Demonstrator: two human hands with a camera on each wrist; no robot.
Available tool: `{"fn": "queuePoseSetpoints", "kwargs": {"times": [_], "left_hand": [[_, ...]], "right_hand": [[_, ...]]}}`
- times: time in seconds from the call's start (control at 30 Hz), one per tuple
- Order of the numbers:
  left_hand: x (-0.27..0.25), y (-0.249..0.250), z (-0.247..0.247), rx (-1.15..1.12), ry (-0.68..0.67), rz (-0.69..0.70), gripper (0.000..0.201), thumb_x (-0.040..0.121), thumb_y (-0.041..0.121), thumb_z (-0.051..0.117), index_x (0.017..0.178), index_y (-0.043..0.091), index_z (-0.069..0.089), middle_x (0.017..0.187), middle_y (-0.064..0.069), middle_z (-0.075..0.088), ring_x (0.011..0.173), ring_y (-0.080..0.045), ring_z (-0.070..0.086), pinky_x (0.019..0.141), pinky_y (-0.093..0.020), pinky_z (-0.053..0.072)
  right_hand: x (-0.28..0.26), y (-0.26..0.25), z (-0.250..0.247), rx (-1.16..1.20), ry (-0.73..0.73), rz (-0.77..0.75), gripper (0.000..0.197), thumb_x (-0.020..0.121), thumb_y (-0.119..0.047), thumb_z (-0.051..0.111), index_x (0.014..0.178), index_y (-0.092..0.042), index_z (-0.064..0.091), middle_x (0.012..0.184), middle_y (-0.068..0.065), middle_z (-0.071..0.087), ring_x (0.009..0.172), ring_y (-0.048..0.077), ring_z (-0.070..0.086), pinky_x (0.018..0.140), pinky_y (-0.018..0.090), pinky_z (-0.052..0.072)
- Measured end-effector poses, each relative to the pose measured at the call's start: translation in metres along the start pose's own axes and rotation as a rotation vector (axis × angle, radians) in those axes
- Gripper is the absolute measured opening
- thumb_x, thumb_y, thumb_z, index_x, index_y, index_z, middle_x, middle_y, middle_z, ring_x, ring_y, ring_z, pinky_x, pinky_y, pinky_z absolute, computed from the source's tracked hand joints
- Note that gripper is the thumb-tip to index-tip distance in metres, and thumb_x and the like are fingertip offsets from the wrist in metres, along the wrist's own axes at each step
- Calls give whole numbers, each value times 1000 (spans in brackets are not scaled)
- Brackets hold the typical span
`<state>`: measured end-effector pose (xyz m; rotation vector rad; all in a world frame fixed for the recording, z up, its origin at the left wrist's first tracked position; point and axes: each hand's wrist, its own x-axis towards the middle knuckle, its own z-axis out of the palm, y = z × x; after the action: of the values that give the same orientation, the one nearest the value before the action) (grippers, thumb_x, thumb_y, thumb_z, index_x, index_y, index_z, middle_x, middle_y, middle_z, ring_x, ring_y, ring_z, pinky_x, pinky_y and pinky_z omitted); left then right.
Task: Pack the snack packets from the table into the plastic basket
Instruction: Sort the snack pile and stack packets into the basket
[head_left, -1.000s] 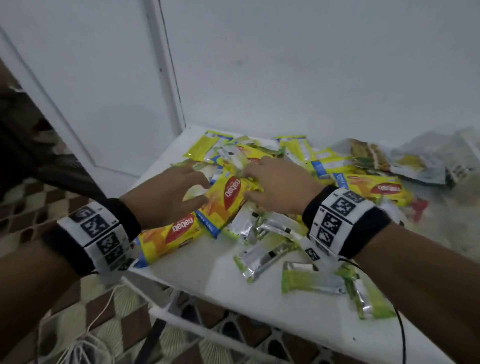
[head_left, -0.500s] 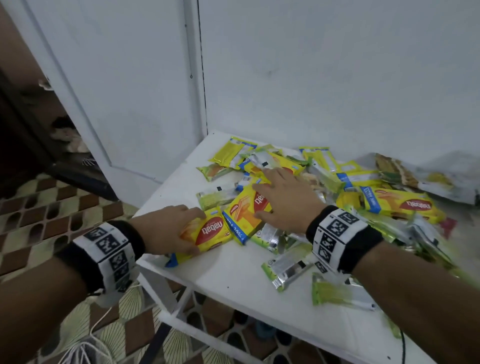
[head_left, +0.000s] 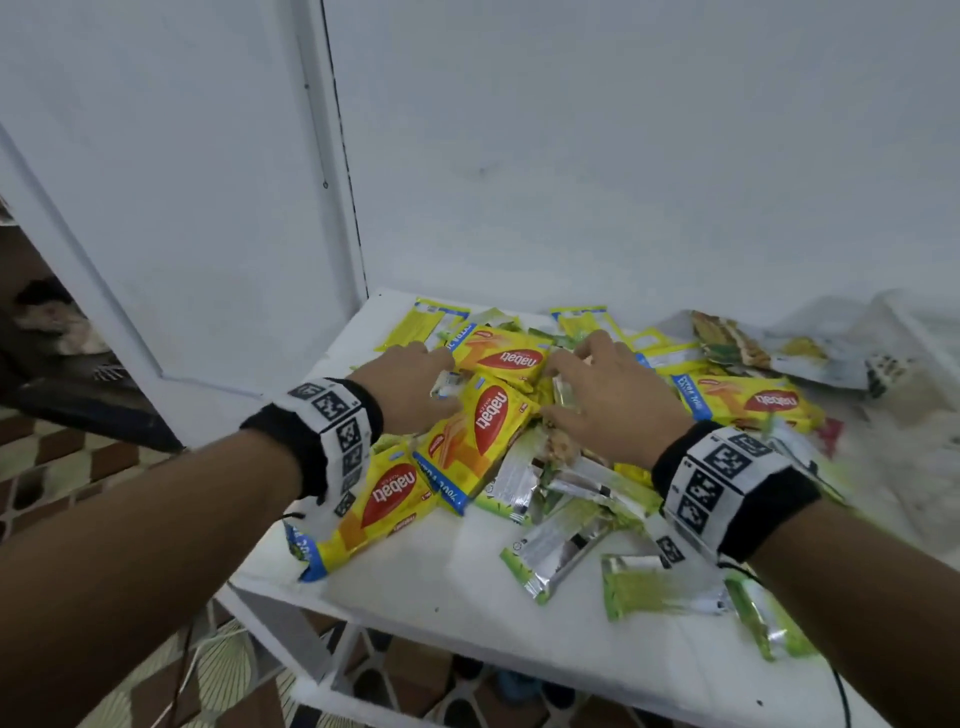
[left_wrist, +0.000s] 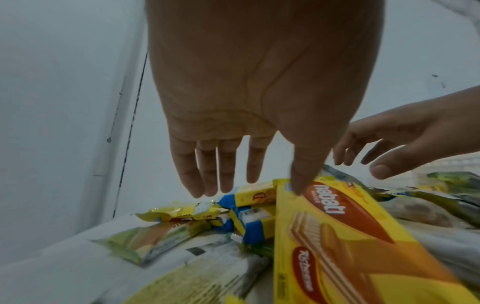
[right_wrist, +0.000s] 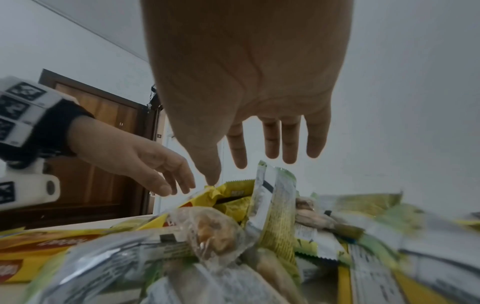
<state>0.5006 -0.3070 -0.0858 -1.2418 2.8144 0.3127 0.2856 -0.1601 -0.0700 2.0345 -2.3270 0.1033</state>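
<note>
Both hands moved deeper into snack packets (head_left: 488, 421); wall (head_left: 623, 156) behind.

Glossy yellow plastic wafer packets (head_left: 493, 431), shiny silver-and-green foil sachets (head_left: 558, 545), smooth matt white bench (head_left: 457, 587), matt painted wall (head_left: 623, 156), varnished wooden door (right_wrist: 103, 127), black cloth wristbands (head_left: 306, 441)

Each bare forearm wears a black fabric wristband (head_left: 311, 431) wrapped by a white block (head_left: 727, 488) printed with square black-and-white markers; a thin black cable (head_left: 844, 696) trails at 5 o'clock.
</note>
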Motion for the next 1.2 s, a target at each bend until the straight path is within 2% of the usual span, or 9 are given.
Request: {"fn": "queuePoseSetpoints", "kwargs": {"times": [0.1, 0.2, 0.3, 0.37, 0.47, 0.67, 0.9, 1.07, 1.2], "left_hand": [[21, 1, 3, -8, -4, -22, 58, 98, 35, 58, 149, 20, 35, 143, -14, 43, 129, -34, 46, 105, -48, 43], [32, 6, 1, -9, 19, 64, 69, 98, 16, 54, 159, 25, 21, 159, -11, 28, 141, -35, 34, 111, -50, 38], [42, 17, 0, 105, -30, 130, 85, 95, -4, 48, 162, 30, 9, 170, -4, 7, 150, -33, 20, 112, -48, 39], [51, 20, 1, 195, -44, 141, 94, 91, -8, 51, 162, 33, 5, 170, -2, 4, 151, -33, 21, 108, -48, 43], [61, 18, 6, 231, -10, 167, 98, 88, -7, 59, 160, 36, 10, 169, 1, 15, 143, -33, 36, 101, -50, 49], [55, 11, -2, 97, 83, 212, 50, 105, 18, 43, 154, 26, 38, 144, -6, 56, 126, -28, 54, 100, -40, 47], [35, -8, -36, -119, 445, 151, 36, 106, 20, 42, 139, 15, 55, 124, -7, 67, 105, -26, 62, 84, -32, 41], [25, -34, -37, 2, 468, 79, 33, 104, 29, 45, 133, 19, 58, 111, -7, 68, 97, -29, 61, 80, -46, 53], [13, -38, -16, 106, 311, 94, 33, 100, 28, 53, 132, 22, 59, 107, -3, 66, 96, -27, 61, 77, -41, 51]], "right_hand": [[0, 2, 0, -24, -36, 0, 57, 96, -53, 57, 146, -34, 38, 143, 10, 39, 128, 32, 46, 94, 45, 50], [6, 5, 3, -34, -94, 22, 63, 98, -52, 54, 152, -37, 26, 147, 10, 41, 129, 33, 49, 93, 47, 51], [13, 9, 9, 55, -193, 74, 62, 99, -51, 53, 152, -33, 27, 144, 8, 45, 117, 30, 60, 86, 44, 54], [13, 11, 11, 93, -215, 88, 57, 98, -49, 55, 147, -29, 34, 140, 7, 47, 109, 29, 64, 85, 42, 55], [13, 14, 10, 117, -209, 102, 52, 97, -48, 59, 137, -21, 41, 132, 7, 48, 105, 28, 62, 85, 40, 53], [11, 26, 3, 187, -117, 148, 47, 94, -49, 65, 121, -14, 50, 114, 3, 55, 95, 19, 49, 79, 34, 43], [10, 37, -1, 305, -7, 216, 29, 93, -38, 71, 100, -17, 52, 94, 0, 56, 86, 21, 53, 68, 34, 42], [9, 41, -3, 415, 66, 184, 14, 91, -14, 65, 98, -15, 53, 100, 3, 61, 80, 21, 53, 66, 36, 43], [6, 42, -7, 477, 116, 193, 17, 92, -10, 63, 102, -13, 49, 99, 5, 60, 83, 26, 57, 71, 42, 49]]}}
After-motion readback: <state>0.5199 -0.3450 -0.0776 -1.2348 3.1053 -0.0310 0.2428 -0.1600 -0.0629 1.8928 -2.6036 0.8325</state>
